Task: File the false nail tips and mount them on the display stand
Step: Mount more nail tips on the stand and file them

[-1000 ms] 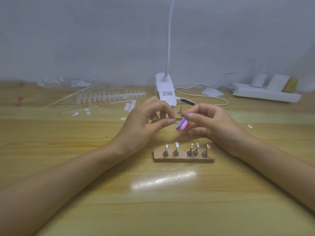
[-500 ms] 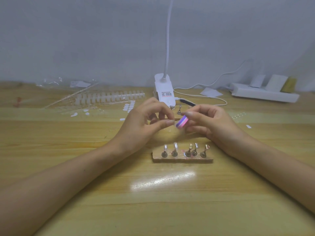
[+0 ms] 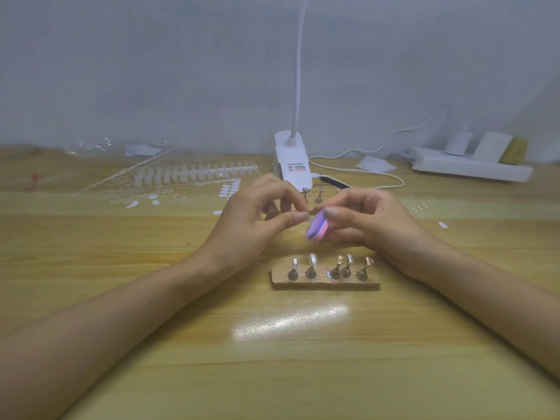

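Behind nail file (image 3: 316, 228), lamp base (image 3: 291, 150) label unreadable.

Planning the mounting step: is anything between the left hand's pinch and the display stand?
Nothing rests between them, only bare table. The file in the right hand hangs close beside the left hand's fingertips, toward the stand, and may need moving aside. The tip is too small to see.

The single head-worn camera looks forward and down, close over the pale wooden worktop (image 3: 181, 344), facing the grey wall (image 3: 151, 71).
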